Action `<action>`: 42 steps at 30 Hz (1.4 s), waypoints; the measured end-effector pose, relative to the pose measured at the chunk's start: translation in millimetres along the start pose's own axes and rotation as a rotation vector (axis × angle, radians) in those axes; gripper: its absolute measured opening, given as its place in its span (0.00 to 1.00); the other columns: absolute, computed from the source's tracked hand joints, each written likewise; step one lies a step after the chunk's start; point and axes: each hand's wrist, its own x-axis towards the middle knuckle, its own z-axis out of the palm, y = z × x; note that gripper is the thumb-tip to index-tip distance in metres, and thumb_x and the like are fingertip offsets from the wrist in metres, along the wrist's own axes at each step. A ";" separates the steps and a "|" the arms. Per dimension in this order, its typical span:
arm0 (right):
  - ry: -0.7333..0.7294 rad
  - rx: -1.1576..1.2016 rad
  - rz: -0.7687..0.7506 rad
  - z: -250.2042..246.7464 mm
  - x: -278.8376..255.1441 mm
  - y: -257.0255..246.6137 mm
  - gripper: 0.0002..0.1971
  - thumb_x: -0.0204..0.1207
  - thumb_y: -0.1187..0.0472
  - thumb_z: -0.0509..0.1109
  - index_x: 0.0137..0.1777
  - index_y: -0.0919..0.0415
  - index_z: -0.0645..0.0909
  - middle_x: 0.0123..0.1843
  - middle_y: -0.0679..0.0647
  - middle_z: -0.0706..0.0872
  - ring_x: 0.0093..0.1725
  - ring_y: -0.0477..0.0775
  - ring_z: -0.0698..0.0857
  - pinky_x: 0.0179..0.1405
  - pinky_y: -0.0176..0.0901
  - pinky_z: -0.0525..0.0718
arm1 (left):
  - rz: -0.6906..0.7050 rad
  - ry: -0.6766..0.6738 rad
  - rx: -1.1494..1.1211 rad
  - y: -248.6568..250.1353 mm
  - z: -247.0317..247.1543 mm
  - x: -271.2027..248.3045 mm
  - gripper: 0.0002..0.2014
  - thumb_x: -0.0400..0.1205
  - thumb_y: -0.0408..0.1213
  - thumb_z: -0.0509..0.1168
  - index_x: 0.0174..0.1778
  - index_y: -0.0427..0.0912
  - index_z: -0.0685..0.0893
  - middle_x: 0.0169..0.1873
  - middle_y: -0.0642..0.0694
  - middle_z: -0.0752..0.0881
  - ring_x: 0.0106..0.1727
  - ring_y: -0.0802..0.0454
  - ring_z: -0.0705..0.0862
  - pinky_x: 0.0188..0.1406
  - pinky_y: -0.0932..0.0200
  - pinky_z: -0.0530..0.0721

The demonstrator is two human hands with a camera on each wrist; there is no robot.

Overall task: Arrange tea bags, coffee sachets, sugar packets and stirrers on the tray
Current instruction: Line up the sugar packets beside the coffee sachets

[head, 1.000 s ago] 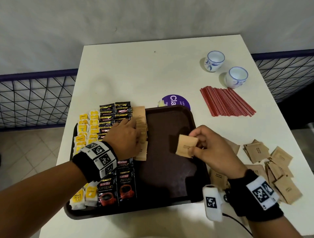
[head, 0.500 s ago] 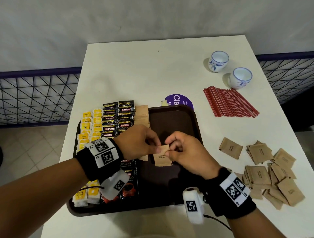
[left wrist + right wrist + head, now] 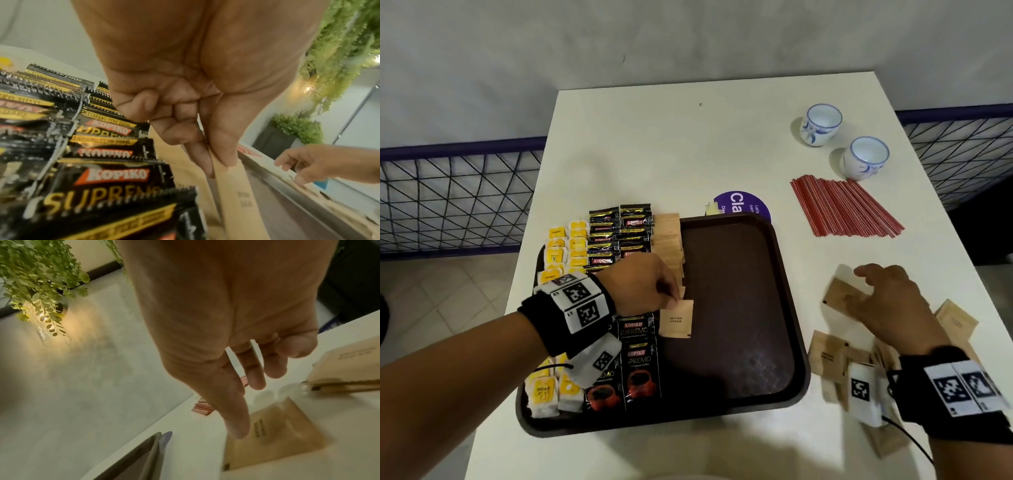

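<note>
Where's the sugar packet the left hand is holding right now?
In the head view the sugar packet hangs pinched in the left hand over the tray, just right of the coffee sachets, at the sugar row's near end.

This looks like a café or hotel refreshment corner rather than a home. A white square table (image 3: 654, 144) stands against a plain grey wall beside a blue-framed wire-mesh railing (image 3: 455, 192), and on it sit a dark brown plastic serving tray (image 3: 739, 308) stocked with rows of black Kopiko Supremo coffee sachets (image 3: 619, 233), a fan of thin red stirrers (image 3: 842, 209), two small white-and-blue ceramic cups (image 3: 822, 125) and a round purple printed sticker (image 3: 743, 205). The wrist views add hanging green foliage (image 3: 39, 277) lit by a warm spotlight and a dark planter box (image 3: 273, 141) of greenery, décor typical of a public venue.
</note>
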 end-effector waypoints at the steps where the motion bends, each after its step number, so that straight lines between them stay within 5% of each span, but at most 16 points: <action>1: -0.006 -0.019 0.003 2.2 0.0 0.6 0.28 0.74 0.61 0.74 0.75 0.57 0.76 0.69 0.64 0.75 0.68 0.71 0.76 0.70 0.59 0.74 | 0.003 0.006 0.032 0.6 2.0 0.1 0.05 0.78 0.38 0.73 0.47 0.52 0.92 0.36 0.65 0.86 0.40 0.68 0.83 0.41 0.75 0.75; 10: -0.043 -0.081 0.040 10.3 2.1 -3.0 0.30 0.72 0.60 0.77 0.74 0.57 0.75 0.69 0.65 0.73 0.68 0.73 0.74 0.71 0.61 0.72 | -0.031 0.044 0.347 -1.7 7.8 -0.7 0.11 0.78 0.42 0.65 0.53 0.54 0.90 0.46 0.56 0.86 0.53 0.53 0.84 0.52 0.54 0.86; 16: -0.043 -0.053 0.044 9.9 2.9 -4.0 0.22 0.73 0.59 0.76 0.66 0.57 0.78 0.65 0.64 0.75 0.64 0.71 0.75 0.67 0.60 0.73 | 0.053 0.103 0.534 0.8 9.9 -0.5 0.13 0.80 0.43 0.62 0.59 0.56 0.83 0.55 0.55 0.80 0.59 0.53 0.78 0.57 0.55 0.77; 22: -0.033 -0.031 0.033 9.9 1.7 -5.6 0.19 0.73 0.60 0.76 0.63 0.58 0.79 0.62 0.64 0.76 0.61 0.71 0.78 0.65 0.59 0.76 | 0.260 -0.029 0.725 10.8 11.5 -0.9 0.27 0.75 0.44 0.68 0.70 0.68 0.73 0.65 0.57 0.68 0.66 0.53 0.69 0.61 0.52 0.66; 32: -0.003 -0.001 0.005 9.5 -1.0 -5.0 0.19 0.69 0.65 0.80 0.58 0.62 0.79 0.52 0.56 0.73 0.59 0.68 0.79 0.61 0.58 0.76 | 0.168 -0.035 0.743 11.2 10.7 4.9 0.29 0.77 0.41 0.69 0.75 0.60 0.73 0.71 0.50 0.66 0.70 0.51 0.71 0.67 0.52 0.70; 38: 0.121 0.055 -0.056 14.0 -1.0 -1.0 0.05 0.77 0.67 0.70 0.49 0.61 0.78 0.51 0.61 0.83 0.50 0.64 0.80 0.50 0.55 0.79 | 0.149 -0.014 0.745 9.8 9.0 5.5 0.29 0.78 0.40 0.68 0.76 0.56 0.72 0.69 0.49 0.66 0.69 0.51 0.71 0.66 0.54 0.69; 42: 0.152 0.083 -0.090 5.3 -2.8 1.7 0.07 0.78 0.70 0.68 0.53 0.63 0.83 0.51 0.60 0.88 0.47 0.57 0.79 0.48 0.46 0.75 | 0.150 0.024 0.721 8.5 8.5 5.4 0.28 0.79 0.41 0.67 0.76 0.59 0.73 0.67 0.50 0.67 0.69 0.51 0.71 0.65 0.54 0.69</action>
